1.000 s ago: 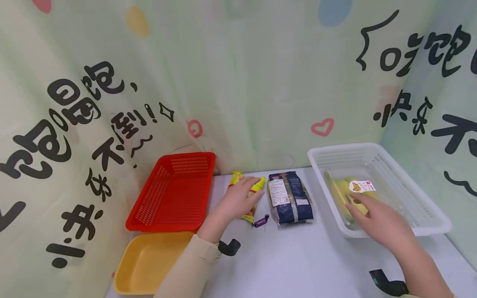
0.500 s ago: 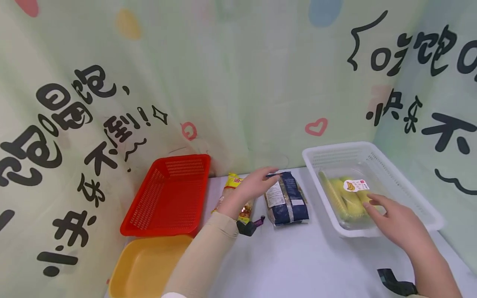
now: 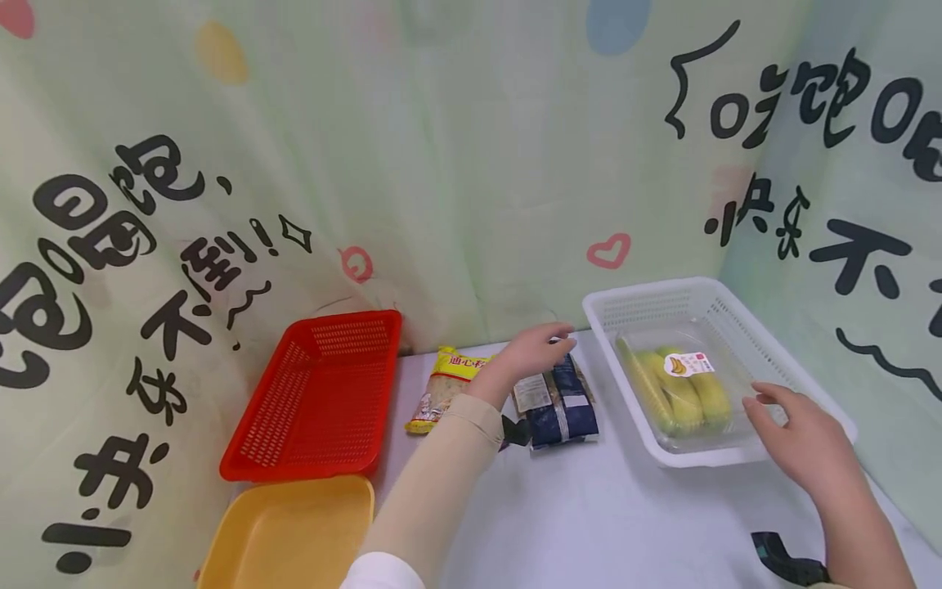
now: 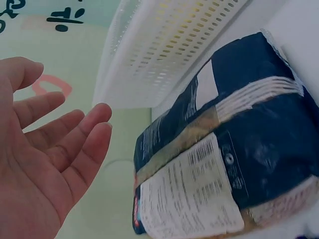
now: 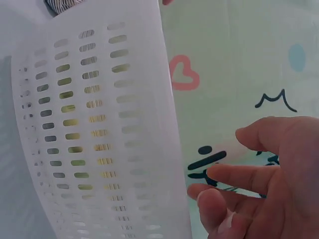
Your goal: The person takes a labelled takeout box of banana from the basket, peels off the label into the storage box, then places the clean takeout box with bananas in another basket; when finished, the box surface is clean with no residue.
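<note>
Navy bag (image 3: 565, 415) between snack packet (image 3: 440, 397) and white basket (image 3: 710, 459), partly blocked by relaxed left hand (image 3: 536, 353). Right hand (image 3: 809, 433) also loose, near banana-labelled pack (image 3: 684, 402) inside. Red basket (image 3: 327, 401), yellow tray (image 3: 294, 532) farther left.

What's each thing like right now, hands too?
Left hand: relaxed, holding nothing
Right hand: relaxed, holding nothing
Blue bag: lying down, plump
Yellow bag: lying down, partly hidden
White basket: open, loaded
Fruit pack: in that basket, label up
Red basket: open
Yellow tub: open
</note>
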The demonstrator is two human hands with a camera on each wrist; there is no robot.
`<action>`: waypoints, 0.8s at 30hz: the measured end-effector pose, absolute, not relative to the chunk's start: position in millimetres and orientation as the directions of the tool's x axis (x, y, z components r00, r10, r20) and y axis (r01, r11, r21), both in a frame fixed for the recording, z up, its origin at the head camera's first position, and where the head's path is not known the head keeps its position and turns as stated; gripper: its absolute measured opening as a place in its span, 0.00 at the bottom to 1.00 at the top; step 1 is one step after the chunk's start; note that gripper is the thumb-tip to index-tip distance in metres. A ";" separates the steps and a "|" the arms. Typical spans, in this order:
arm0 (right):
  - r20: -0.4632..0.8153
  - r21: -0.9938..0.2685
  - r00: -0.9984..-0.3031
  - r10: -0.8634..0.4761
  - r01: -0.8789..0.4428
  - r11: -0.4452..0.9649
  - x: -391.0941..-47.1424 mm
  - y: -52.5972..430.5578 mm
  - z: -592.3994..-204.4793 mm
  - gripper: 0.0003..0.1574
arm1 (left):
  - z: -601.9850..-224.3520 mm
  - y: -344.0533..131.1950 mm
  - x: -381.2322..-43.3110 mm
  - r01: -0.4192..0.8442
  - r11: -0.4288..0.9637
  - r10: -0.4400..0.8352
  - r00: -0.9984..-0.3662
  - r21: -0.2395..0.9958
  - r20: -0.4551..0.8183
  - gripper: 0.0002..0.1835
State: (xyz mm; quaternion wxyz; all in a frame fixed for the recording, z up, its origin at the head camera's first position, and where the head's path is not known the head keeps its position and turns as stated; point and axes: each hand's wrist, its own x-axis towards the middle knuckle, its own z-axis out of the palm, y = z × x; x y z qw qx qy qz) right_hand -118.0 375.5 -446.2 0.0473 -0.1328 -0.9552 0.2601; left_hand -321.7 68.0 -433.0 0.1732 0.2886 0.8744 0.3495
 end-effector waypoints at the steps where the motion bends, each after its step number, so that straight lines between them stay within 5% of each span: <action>1: 0.028 -0.514 -0.957 0.289 0.234 0.825 -117.5 377.3 -447.5 0.44 | -433.8 72.8 -322.9 0.381 0.591 0.626 -0.772 0.711 -0.107 0.26; 13: -0.170 -0.545 -0.941 0.292 0.336 0.768 -114.7 401.2 -446.6 0.46 | -438.7 115.9 -337.5 0.333 0.568 0.645 -0.748 0.753 -0.156 0.24; 24: -0.208 -0.533 -0.951 0.229 0.307 0.788 -116.1 404.8 -443.9 0.40 | -432.0 143.3 -348.0 0.423 0.675 0.638 -0.746 0.605 -0.191 0.24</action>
